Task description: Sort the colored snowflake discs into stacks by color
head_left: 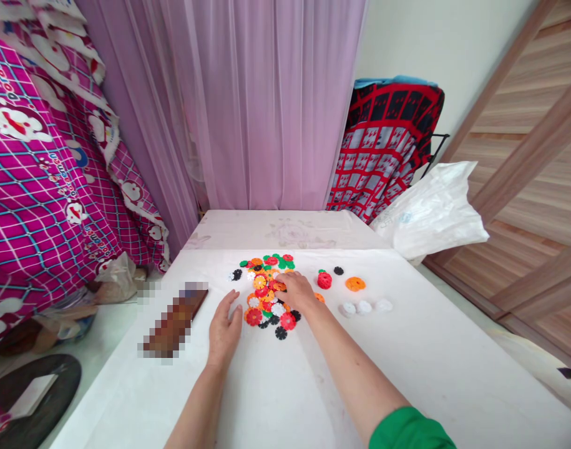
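A loose pile of notched plastic discs (pixel 259 282) in red, orange, green, white and black lies on the white table. My right hand (pixel 297 292) reaches over the right side of this pile, its fingers apart and touching the discs; the spots under the fingertips are hidden. To the left of the pile, my left hand (pixel 225 330) rests near the tabletop with thumb and fingers apart, holding nothing. Right of my right hand stand a red stack of discs (pixel 324 280), an orange stack (pixel 355 284), some white discs (pixel 364 307) and a single black disc (pixel 338 270).
A blurred-out brown flat object (pixel 173 324) lies on the table's left side. The white table (pixel 276 393) reaches back to a purple curtain (pixel 271 106). A white plastic bag (pixel 435 209) stands by the far right edge, with a wooden wardrobe (pixel 523 187) beyond.
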A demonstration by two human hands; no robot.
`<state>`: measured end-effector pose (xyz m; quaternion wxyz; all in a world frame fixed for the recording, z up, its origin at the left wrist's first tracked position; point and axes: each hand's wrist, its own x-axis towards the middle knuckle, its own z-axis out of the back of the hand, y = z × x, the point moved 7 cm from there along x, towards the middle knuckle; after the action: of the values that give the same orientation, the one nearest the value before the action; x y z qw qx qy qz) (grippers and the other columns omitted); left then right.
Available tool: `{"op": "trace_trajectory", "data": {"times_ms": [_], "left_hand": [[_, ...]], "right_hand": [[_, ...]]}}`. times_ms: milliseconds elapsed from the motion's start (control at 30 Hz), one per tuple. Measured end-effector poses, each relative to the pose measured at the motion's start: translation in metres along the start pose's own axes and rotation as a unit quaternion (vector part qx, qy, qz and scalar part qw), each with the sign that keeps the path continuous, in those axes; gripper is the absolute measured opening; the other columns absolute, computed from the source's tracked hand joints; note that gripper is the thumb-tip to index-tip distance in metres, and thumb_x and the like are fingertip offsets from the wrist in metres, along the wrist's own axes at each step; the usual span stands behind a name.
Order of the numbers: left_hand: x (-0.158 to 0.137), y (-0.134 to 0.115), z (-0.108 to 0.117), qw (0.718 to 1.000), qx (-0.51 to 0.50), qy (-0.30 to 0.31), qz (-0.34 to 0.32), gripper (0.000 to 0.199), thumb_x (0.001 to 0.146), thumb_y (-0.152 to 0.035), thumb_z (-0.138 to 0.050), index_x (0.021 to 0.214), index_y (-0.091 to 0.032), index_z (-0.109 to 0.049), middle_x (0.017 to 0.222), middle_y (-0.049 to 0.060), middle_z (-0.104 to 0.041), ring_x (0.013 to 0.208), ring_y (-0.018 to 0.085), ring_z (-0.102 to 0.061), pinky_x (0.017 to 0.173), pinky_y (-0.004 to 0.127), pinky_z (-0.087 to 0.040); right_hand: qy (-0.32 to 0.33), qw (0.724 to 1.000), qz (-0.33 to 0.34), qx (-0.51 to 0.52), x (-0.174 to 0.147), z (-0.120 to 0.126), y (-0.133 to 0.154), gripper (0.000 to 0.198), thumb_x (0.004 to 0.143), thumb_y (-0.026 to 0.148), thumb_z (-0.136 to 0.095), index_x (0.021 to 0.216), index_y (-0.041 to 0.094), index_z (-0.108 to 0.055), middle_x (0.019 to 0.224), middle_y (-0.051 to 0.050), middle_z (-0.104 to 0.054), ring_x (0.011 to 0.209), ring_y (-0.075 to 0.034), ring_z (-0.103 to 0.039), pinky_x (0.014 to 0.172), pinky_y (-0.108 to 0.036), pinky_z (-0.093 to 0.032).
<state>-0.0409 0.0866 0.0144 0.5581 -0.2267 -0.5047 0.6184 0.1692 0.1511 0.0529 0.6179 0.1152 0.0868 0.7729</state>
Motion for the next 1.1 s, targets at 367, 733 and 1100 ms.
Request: {"op": "trace_trajectory", "data": {"times_ms": [367,733,1100], "left_hand": [[0.0,-0.001,0.001,1.0,-0.006,-0.004,-0.01,0.035,0.085,-0.034,-0.049,0.114,-0.021,-0.063,0.129,0.008,-0.062,0.121,0.023,-0.055,0.106,0.041,-0.041],[0.002,-0.002,0.0,1.0,-0.001,0.008,0.0,0.036,0.084,-0.034,-0.05,0.115,-0.021,-0.062,0.13,0.008,-0.061,0.122,0.024,-0.055,0.107,0.043,-0.04],[0.002,0.001,0.002,1.0,-0.006,0.005,-0.01,0.035,0.084,-0.035,-0.052,0.115,-0.023,-0.063,0.13,0.007,-0.061,0.121,0.023,-0.055,0.108,0.043,-0.039]], "right_hand": [[-0.007,0.999,0.026,-0.043,-0.008,0.005,0.008,0.031,0.081,0.028,-0.06,0.111,0.022,-0.064,0.106,-0.007,-0.069,0.103,-0.023,-0.055,0.084,-0.031,-0.036],[-0.053,0.993,-0.06,-0.087,-0.049,0.072,-0.071,0.027,0.082,0.032,-0.057,0.104,0.022,-0.068,0.097,-0.005,-0.071,0.095,-0.021,-0.058,0.079,-0.028,-0.037],[-0.006,0.993,-0.016,-0.114,-0.062,0.04,-0.066,0.023,0.079,0.027,-0.059,0.1,0.022,-0.068,0.099,-0.006,-0.069,0.099,-0.022,-0.057,0.081,-0.028,-0.038]]}}
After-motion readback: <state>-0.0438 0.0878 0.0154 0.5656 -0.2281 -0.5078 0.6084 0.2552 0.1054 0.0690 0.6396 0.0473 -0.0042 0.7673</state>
